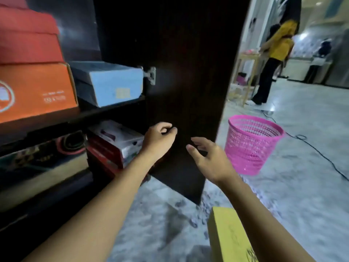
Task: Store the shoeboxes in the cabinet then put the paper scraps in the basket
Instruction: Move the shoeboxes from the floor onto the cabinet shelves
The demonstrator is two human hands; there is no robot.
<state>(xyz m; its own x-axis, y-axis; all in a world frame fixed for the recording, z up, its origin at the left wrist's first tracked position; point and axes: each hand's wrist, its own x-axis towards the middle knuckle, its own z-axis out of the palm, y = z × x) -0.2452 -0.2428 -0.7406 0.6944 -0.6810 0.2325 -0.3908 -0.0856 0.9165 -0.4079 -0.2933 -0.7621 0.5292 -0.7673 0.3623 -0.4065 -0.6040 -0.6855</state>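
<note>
Far L, cabinet (47, 127) shelves are loaded: red shoebox (28, 35) on top of an orange shoebox (35, 91), w/ a pale blue shoebox (107, 82) just beside them on the same shelf, its end facing out. Shelf below has a rolled mat (71, 142) and a red-and-white box (113, 142). Next, the dark cabinet door (188, 72) stands swung open, metal hinge (151, 75) showing near the blue box. Left hand (160, 140) is raised in front of the door's lower part, fingers curled in w/ thumb against index finger; nothing seen in its grip, and can't tell if it touches the door. Right hand (209, 157) is just beside it, apart from it, fingers spread and relaxed, holding nothing. On the floor under the R forearm, a yellow shoebox (230, 235) lies outside the cabinet, w/ paper scraps (203, 208) scattered beside it near the door's btm corner. Pink mesh basket (251, 144) stands upright on the floor R of the door, nothing visible inside. Black cable (321, 154) runs past it. In bg, a person in a yellow top (277, 53) stands by a small table.
</note>
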